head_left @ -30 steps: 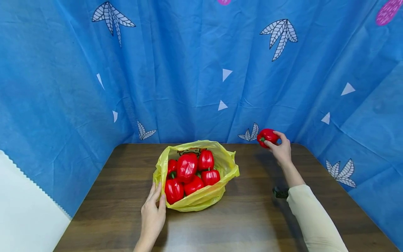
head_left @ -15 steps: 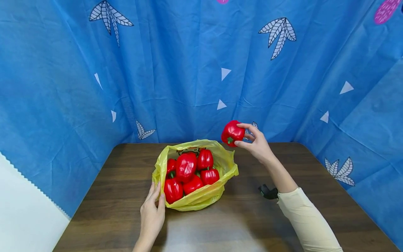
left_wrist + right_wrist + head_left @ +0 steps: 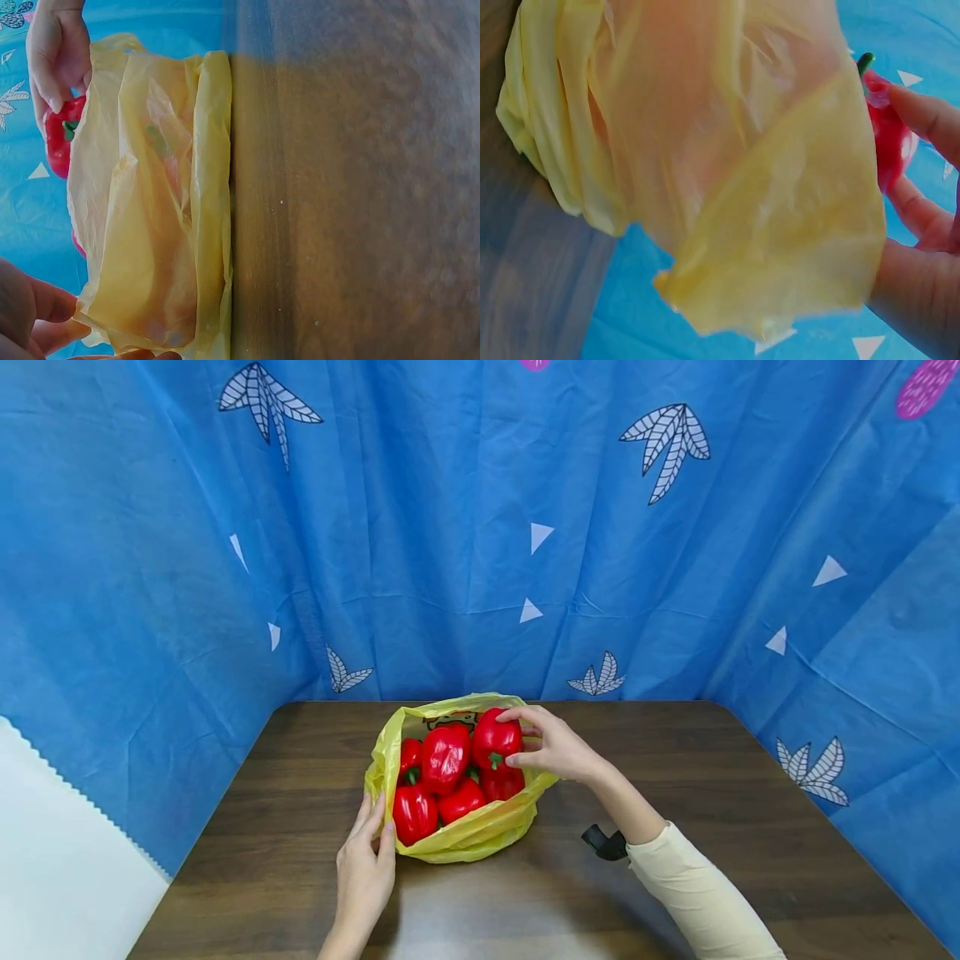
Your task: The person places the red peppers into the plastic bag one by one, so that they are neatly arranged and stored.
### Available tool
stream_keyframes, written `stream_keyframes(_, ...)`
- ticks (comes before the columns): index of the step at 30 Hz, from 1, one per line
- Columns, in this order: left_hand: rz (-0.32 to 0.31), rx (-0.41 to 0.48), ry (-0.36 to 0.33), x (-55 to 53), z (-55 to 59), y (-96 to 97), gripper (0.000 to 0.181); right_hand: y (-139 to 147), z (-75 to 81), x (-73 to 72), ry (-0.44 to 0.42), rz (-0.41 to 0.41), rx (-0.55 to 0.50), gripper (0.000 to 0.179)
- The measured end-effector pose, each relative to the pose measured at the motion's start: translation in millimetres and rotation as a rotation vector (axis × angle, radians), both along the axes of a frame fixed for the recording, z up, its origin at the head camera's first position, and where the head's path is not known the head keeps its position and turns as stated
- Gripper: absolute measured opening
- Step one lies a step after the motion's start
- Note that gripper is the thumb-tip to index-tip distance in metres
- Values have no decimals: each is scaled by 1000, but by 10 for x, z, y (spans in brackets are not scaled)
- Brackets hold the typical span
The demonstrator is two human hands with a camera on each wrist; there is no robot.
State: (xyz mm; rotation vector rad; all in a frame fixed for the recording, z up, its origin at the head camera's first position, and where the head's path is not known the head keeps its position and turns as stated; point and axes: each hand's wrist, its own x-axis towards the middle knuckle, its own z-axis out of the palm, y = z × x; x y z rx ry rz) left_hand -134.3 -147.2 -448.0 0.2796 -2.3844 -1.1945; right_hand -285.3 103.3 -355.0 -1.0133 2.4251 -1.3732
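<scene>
A yellow plastic bag (image 3: 480,843) stands on the table with its mouth spread wide. Several red bell peppers (image 3: 446,758) lie inside it. At its left edge my left hand (image 3: 363,864) grips the rim; in the left wrist view, the thumb and fingers pinch the thin film. Over the right part of the mouth, my right hand (image 3: 558,750) holds another red bell pepper (image 3: 495,737) between thumb and fingers, its green stem facing me. Seen in the right wrist view, this pepper (image 3: 889,146) is level with the bag's upper edge and partly hidden by it.
The dark wooden tabletop (image 3: 262,860) reaches back to a blue patterned curtain (image 3: 450,527), which also runs along both sides. A black device (image 3: 604,842) sits at my right wrist. A white surface (image 3: 60,860) shows at the far left.
My right hand has carried the bell pepper leftward from the table's back right, lowering it into the bag's mouth. My left hand and the bag have stayed in place.
</scene>
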Motion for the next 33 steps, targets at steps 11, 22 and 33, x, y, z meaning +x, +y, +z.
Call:
stream_keyframes(11, 16, 3, -12, -11, -13, 6, 46, -211, 111, 205, -30, 85, 29, 53)
stream_keyframes(22, -1, 13, -20, -26, -17, 22, 46, -238, -157, 36, 106, 17, 166, 60)
stream_keyframes(33, 5, 12, 1, -35, -12, 45, 46, -246, -225, 116, 223, -98, 335, 83)
